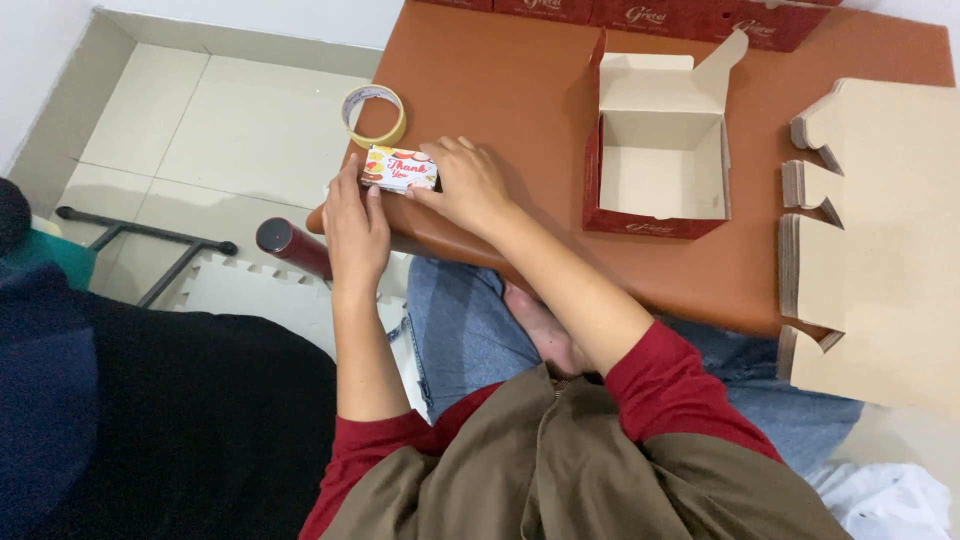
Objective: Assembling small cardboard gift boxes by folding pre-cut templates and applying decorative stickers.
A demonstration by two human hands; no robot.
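A small stack of printed cards (398,168), white with red and yellow print, rests at the near left corner of a low brown table (500,90). My left hand (355,225) grips the stack's left end, thumb and fingers along its edge. My right hand (468,185) lies over the stack's right end, fingers curled on it. Both hands hold the stack together against the tabletop.
A roll of yellowish tape (374,115) lies just behind the cards. An open red carton (660,150) with a pale inside stands mid-table. Stacks of flat cardboard blanks (880,240) fill the right side. Folded red boxes (690,15) line the far edge. A dark red cylinder (290,245) lies on the floor.
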